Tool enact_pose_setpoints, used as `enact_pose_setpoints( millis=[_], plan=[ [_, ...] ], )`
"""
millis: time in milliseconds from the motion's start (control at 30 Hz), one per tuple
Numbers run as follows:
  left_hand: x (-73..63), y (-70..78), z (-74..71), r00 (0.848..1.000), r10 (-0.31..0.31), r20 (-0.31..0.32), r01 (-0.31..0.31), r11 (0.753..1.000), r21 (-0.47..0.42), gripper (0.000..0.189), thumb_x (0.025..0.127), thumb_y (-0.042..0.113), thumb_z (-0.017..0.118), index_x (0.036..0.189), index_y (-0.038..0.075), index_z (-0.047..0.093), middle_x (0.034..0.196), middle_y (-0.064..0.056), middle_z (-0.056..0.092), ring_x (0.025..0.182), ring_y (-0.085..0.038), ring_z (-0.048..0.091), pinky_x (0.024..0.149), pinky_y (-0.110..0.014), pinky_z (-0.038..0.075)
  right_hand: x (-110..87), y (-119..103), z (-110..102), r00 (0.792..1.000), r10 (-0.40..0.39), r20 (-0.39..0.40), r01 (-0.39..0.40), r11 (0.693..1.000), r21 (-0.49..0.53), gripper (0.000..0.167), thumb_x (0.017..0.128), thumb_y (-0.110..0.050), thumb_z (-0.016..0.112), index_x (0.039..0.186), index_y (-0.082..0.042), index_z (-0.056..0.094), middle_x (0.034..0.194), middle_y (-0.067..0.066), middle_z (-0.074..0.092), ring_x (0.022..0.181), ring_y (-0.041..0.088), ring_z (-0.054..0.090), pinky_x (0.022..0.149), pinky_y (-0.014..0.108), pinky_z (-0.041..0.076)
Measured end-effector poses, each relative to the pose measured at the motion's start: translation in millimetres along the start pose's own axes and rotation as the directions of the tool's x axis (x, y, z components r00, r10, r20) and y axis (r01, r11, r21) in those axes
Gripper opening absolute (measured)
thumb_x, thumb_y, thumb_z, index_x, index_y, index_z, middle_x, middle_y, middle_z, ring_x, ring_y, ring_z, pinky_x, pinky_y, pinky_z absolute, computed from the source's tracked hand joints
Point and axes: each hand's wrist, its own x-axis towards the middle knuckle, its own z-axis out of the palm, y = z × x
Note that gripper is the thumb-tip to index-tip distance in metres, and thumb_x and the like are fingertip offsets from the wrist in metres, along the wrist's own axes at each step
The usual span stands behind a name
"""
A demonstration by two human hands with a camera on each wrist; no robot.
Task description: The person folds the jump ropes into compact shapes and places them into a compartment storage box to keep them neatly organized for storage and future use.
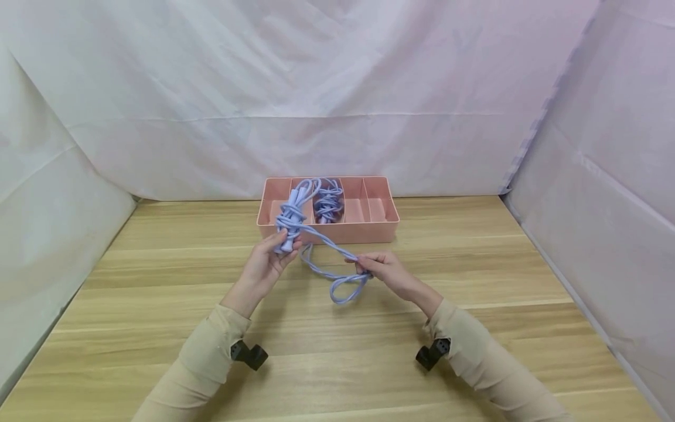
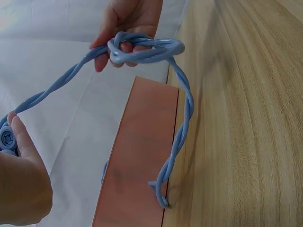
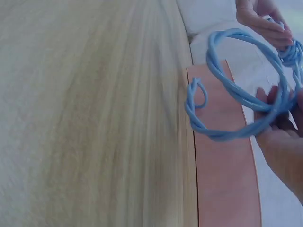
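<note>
A blue jump rope (image 1: 291,218) hangs above the table, its two handles side by side with cord wound round them. My left hand (image 1: 269,255) grips the handles near their lower ends. To the right, my right hand (image 1: 387,271) pinches the doubled, twisted cord (image 2: 61,80) that runs over from the bundle. Below those fingers a loop of cord (image 3: 244,99) dangles, and a loose end of it hangs in front of the box. Part of the right fingers is hidden behind the cord in the right wrist view.
A pink divided box (image 1: 343,234) stands behind the hands at the back of the wooden table (image 1: 327,363). Another bundled blue jump rope (image 1: 328,202) lies in one of its middle compartments. White cloth (image 1: 316,88) hangs behind and along both sides.
</note>
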Motion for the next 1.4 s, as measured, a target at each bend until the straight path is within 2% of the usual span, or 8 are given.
enact_pose_setpoints(
  millis=[133,300,500,600,800,967,1233,1400],
  plan=[
    [-1.6,-4.2,-1.2,0.987,-0.001,0.158,-0.012,0.997,0.081,0.024,0.095,0.005,0.039,0.092,0.009,0.062,0.080,-0.002,0.066,0.070,-0.009,0.063,0.067,-0.018,0.052,2.6,-1.4,-5.3,0.994,0.076,0.073,-0.069,0.993,-0.093,0.026,0.092,-0.012,0.051,0.100,0.009,0.062,0.108,0.027,0.059,0.086,0.009,0.058,0.075,0.022,0.047],
    [-2.6,-11.3,-0.5,0.931,-0.064,0.358,-0.027,0.970,0.243,0.015,0.090,0.008,0.050,0.090,0.011,0.065,0.077,-0.001,0.067,0.068,-0.008,0.063,0.069,-0.022,0.052,14.3,-2.9,-14.0,0.990,0.088,0.112,-0.062,0.974,-0.218,0.025,0.090,-0.005,0.052,0.105,0.014,0.059,0.094,0.025,0.062,0.078,0.007,0.057,0.072,0.020,0.047],
    [-2.1,-19.6,-0.5,0.863,-0.229,0.450,0.019,0.905,0.425,0.017,0.087,0.005,0.051,0.089,0.013,0.065,0.078,0.001,0.068,0.067,-0.007,0.064,0.068,-0.024,0.052,29.9,-7.8,-22.3,0.988,-0.088,0.126,0.123,0.946,-0.301,0.015,0.081,0.002,0.058,0.090,0.013,0.062,0.077,0.010,0.065,0.066,0.006,0.056,0.063,0.021,0.048],
    [-0.3,-23.2,-0.5,0.838,-0.317,0.444,0.022,0.833,0.554,0.014,0.085,0.005,0.052,0.089,0.009,0.065,0.077,0.001,0.068,0.065,-0.008,0.063,0.065,-0.025,0.052,35.1,-13.6,-22.2,0.983,-0.124,0.134,0.166,0.913,-0.373,0.014,0.078,0.002,0.059,0.088,0.010,0.064,0.076,0.012,0.066,0.064,0.008,0.056,0.062,0.022,0.048],
    [5.9,-30.6,-0.7,0.810,-0.462,0.363,-0.009,0.608,0.794,0.017,0.083,0.012,0.062,0.088,-0.003,0.066,0.070,-0.006,0.067,0.060,-0.011,0.062,0.059,-0.032,0.054,40.0,-22.3,-15.1,0.995,-0.014,0.100,0.064,0.850,-0.523,0.009,0.082,-0.006,0.064,0.085,0.001,0.068,0.077,0.006,0.067,0.066,0.007,0.054,0.061,0.021,0.045],
    [6.2,-35.6,3.6,0.844,-0.459,0.277,-0.006,0.509,0.861,0.016,0.081,0.013,0.064,0.083,-0.002,0.068,0.067,-0.012,0.066,0.056,-0.012,0.062,0.053,-0.032,0.053,36.1,-27.5,-5.1,0.999,-0.025,0.037,0.041,0.838,-0.545,0.009,0.081,-0.005,0.065,0.086,0.002,0.068,0.076,0.007,0.067,0.064,0.008,0.053,0.059,0.021,0.044],
    [0.4,-36.4,10.2,0.935,-0.321,0.148,0.032,0.493,0.870,0.016,0.079,0.007,0.063,0.083,-0.008,0.065,0.068,-0.013,0.066,0.059,-0.021,0.064,0.062,-0.041,0.055,23.1,-40.3,9.7,0.986,-0.149,-0.072,0.074,0.788,-0.612,0.011,0.080,-0.008,0.066,0.087,0.000,0.070,0.079,0.007,0.068,0.068,0.010,0.059,0.062,0.022,0.049],
    [-0.6,-32.7,11.7,0.955,-0.241,0.174,-0.065,0.401,0.914,0.013,0.077,0.006,0.064,0.081,-0.006,0.067,0.065,-0.014,0.065,0.057,-0.024,0.063,0.056,-0.039,0.054,15.9,-49.4,12.3,0.975,-0.223,-0.023,0.144,0.702,-0.698,0.010,0.076,-0.005,0.070,0.085,-0.001,0.070,0.077,0.006,0.068,0.068,0.013,0.061,0.061,0.023,0.050]
  ],
)
